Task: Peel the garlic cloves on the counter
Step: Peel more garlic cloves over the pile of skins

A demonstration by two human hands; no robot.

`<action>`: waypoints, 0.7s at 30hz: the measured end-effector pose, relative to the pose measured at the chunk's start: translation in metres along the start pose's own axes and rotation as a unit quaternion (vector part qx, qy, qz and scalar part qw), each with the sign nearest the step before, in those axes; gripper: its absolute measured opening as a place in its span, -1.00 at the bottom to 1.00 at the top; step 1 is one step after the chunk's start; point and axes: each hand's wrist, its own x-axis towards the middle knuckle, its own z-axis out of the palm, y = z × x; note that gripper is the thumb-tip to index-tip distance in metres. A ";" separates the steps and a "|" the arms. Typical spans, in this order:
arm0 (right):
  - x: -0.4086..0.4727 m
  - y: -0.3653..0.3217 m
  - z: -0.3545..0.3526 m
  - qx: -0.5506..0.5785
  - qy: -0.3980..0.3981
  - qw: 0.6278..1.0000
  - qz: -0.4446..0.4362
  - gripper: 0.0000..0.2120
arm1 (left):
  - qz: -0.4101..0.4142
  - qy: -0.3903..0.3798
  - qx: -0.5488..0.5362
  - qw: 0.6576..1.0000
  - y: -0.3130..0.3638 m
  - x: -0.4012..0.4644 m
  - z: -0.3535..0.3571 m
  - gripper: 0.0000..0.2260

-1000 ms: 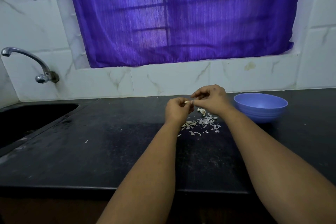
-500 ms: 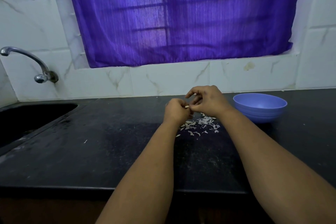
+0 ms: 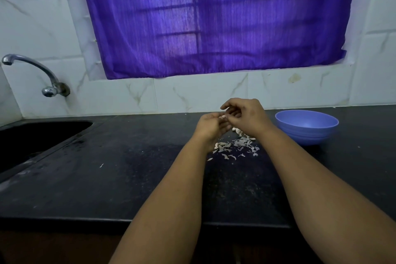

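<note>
The work surface is a black counter [image 3: 90,178] below a white tiled wall and a purple curtain [image 3: 214,19]; a sink [image 3: 32,137] with a tap [image 3: 32,68] lies to my left. I hold both hands raised above the counter, over the pile of skins [image 3: 235,146], so that loosened peel falls onto one spot; my left hand [image 3: 211,127] pinches the garlic clove [image 3: 223,116] at its fingertips, presumably to steady it; the fingers of my right hand [image 3: 246,117] are curled at the same clove, picking at its skin, though the exact contact is too small to confirm. Further pale cloves [image 3: 236,129] lie on the counter just beneath my right hand, near the pile. The blue bowl [image 3: 306,126] stands to the right, within reach, probably to receive peeled cloves; its contents are not visible.
</note>
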 end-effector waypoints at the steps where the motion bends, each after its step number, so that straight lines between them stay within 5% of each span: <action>1: 0.000 0.000 0.000 0.003 -0.005 1.000 -0.007 -0.78 | 0.001 0.002 -0.006 1.000 0.000 0.000 -0.001 -0.74; 7: -0.001 0.005 0.003 -0.011 -0.015 1.000 -0.005 -0.78 | 0.005 0.029 0.070 0.997 -0.003 0.000 -0.001 -0.75; 21: 0.001 0.003 0.007 -0.004 0.019 0.999 0.025 -0.90 | -0.024 0.050 0.028 0.998 -0.001 -0.002 -0.003 -0.75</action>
